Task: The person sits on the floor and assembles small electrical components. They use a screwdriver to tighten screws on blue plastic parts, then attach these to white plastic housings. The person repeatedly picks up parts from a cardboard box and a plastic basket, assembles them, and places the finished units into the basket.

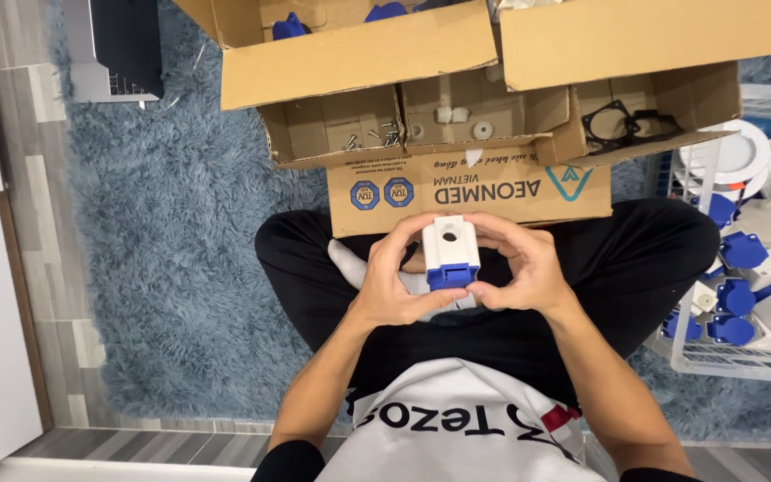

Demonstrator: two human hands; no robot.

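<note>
I hold a small white plastic housing with a blue end piece in both hands above my crossed legs. A round hole shows in its white top face, and the blue part points toward me. My left hand wraps its left side with the thumb under the blue end. My right hand cups its right side, fingers curled over the far edge.
An open cardboard box with compartments of screws, white parts and black gaskets sits in front of my knees. A white wire basket of white-and-blue housings stands at the right. A fluffy blue rug covers the floor; a laptop lies top left.
</note>
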